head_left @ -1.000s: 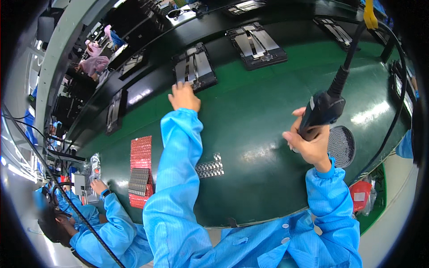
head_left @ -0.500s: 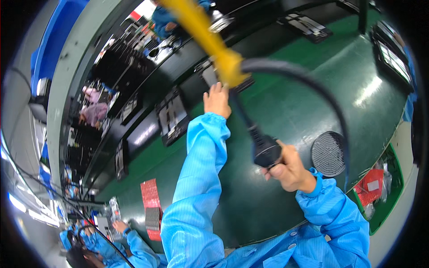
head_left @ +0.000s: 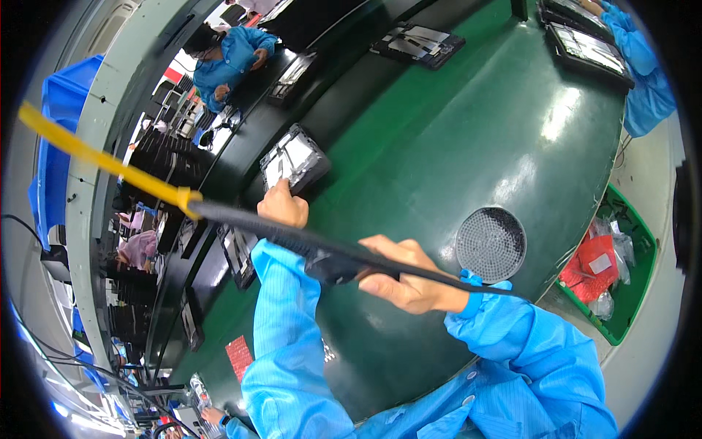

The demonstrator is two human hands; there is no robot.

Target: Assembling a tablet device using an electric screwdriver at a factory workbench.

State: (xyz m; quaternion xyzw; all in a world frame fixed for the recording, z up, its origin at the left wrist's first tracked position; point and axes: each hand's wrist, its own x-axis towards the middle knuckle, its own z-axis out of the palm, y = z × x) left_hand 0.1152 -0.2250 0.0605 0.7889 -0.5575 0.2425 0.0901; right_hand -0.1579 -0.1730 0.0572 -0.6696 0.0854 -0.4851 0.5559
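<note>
My left hand [head_left: 284, 206] has its fingers curled at the near edge of an opened tablet-like device [head_left: 294, 157] with a black frame and pale inner parts. The device sits at the border of the dark track and the green tabletop. My right hand [head_left: 409, 278] is wrapped around a black corded hand tool [head_left: 333, 268], held over the table beside my left sleeve. A thick black cord [head_left: 256, 222] crosses in front of the tool and partly hides it, so its tip does not show. A yellow strap [head_left: 110, 162] joins that cord at the upper left.
A round black perforated disc [head_left: 491, 245] lies on the green table [head_left: 439, 168]. More opened devices [head_left: 418, 45] line the dark track. At the right stands a green bin [head_left: 635, 293] with red and clear bags. Red bubble wrap [head_left: 238, 356] lies lower left. Other people work nearby.
The view has turned, shifting the scene mostly left. My right hand and the tool have come closer to my left forearm. The yellow strap has swung left, and the cord now crosses the tool.
</note>
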